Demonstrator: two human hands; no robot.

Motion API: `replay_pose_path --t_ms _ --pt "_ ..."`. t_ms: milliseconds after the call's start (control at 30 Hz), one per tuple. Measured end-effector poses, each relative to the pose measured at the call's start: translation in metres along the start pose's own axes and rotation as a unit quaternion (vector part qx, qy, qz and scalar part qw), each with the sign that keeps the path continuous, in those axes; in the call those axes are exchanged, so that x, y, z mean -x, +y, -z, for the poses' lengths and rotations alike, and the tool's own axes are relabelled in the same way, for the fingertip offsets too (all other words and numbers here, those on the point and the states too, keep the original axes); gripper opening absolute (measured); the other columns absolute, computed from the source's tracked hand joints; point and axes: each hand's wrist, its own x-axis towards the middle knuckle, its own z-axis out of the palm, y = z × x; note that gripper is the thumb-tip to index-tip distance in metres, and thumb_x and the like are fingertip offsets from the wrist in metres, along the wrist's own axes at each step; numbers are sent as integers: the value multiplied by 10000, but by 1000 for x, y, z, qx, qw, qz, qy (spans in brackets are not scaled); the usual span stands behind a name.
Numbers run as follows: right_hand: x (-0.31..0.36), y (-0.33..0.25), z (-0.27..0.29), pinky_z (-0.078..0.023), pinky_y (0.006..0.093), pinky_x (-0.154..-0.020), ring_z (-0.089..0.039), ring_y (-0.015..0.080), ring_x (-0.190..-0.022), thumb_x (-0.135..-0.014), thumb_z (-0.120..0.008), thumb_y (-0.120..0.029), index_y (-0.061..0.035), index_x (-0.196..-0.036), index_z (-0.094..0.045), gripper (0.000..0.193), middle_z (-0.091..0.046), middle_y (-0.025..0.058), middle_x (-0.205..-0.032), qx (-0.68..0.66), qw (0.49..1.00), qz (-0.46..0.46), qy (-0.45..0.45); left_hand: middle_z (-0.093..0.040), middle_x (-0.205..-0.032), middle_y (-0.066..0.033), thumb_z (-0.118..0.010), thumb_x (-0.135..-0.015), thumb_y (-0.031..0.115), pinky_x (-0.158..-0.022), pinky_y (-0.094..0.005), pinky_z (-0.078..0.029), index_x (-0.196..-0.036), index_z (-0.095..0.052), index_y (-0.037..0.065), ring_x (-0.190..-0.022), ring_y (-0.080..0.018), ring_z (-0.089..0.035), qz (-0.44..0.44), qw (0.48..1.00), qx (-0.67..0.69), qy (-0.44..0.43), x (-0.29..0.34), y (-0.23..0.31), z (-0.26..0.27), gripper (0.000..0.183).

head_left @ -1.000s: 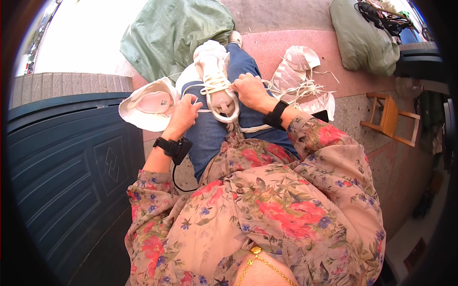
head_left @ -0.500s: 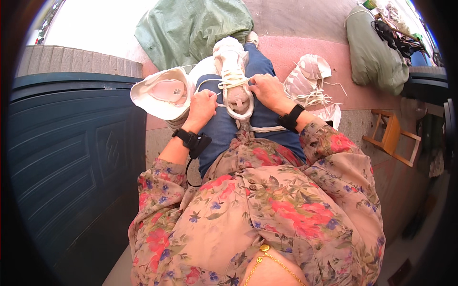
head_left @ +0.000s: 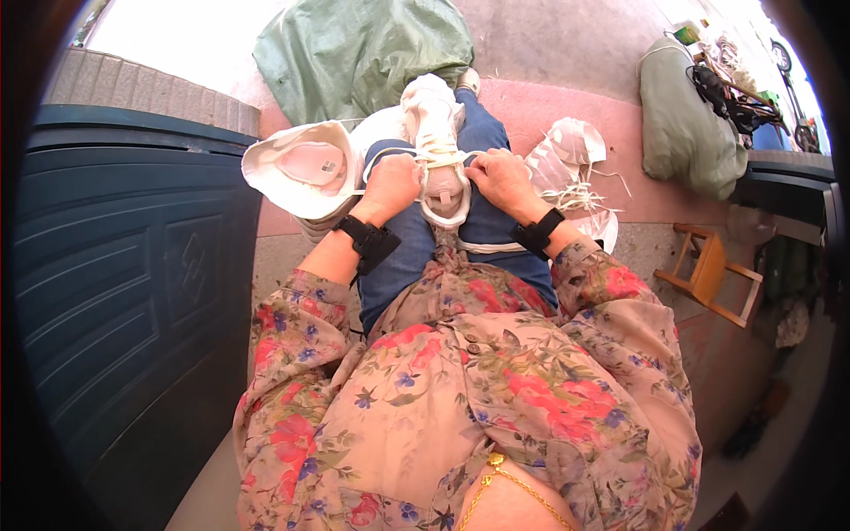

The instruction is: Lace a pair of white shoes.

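A white and pale pink shoe (head_left: 431,103) lies lengthwise over my blue-jeaned thighs, its heel opening toward me. Cream shoelaces (head_left: 434,146) run across its front and trail out on both sides. My left hand (head_left: 392,184) is closed beside the left edge of the tongue, gripping a lace. On the opposite side, my right hand (head_left: 502,180) pinches another stretch of lace close to the eyelets. The fingertips of both hands are partly hidden. A strap with a black device is on each wrist.
To the left, a stack of pale shoe uppers (head_left: 305,173) stands near a dark blue door (head_left: 133,265). More laced uppers (head_left: 567,150) lie at right on the pink floor. Green sacks (head_left: 363,53) sit ahead and at far right, above a small wooden stool (head_left: 704,270).
My left hand has moved right and in against the shoe, and its fist is now closer to the tongue. The right hand stays near the eyelets. The whole view has shifted slightly.
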Motion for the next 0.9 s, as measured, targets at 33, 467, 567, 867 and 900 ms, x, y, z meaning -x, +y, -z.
replay_pose_path --t_ms 33,467,567,867,900 --pt "0 0 0 -383 407 -714 -538 266 -806 -763 -576 -263 -86 -726 -638 192 -583 78 -771 -1 1000 0 3 -603 -734 -201 -520 -797 177 -650 -440 -471 -732 -593 -12 -712 -355 -598 92 991 77 -54 -2 2 3 213" --pt "8 -7 -5 -403 381 -741 -535 282 -858 -759 -564 -170 -26 -810 -574 153 -584 118 -830 -34 991 107 69 -582 -700 -60 -603 -733 222 -666 -354 -383 -857 -622 87 -791 -219 -505 -17 985 -134 104 24 33 -4 184" --pt "6 -12 -4 -406 361 -737 -534 275 -836 -708 -562 -99 -31 -818 -554 129 -584 116 -828 1 986 146 76 -591 -737 -41 -574 -682 142 -655 -361 -362 -806 -568 76 -792 -206 -507 -79 976 -167 113 25 23 -15 141" --pt "0 -21 11 -363 342 -720 -503 202 -898 -674 -561 -137 -117 -655 -601 48 -568 48 -840 253 949 186 -34 -558 -689 -41 -560 -655 113 -642 -319 -346 -656 -584 85 -769 -186 -501 -180 935 -290 96 17 39 -5 36" --pt "2 -22 13 -363 331 -705 -498 199 -882 -669 -554 -122 -104 -676 -596 46 -555 51 -810 216 955 202 -1 -556 -676 -48 -568 -657 109 -637 -321 -357 -634 -583 84 -761 -192 -504 -197 930 -287 119 16 39 -3 37"
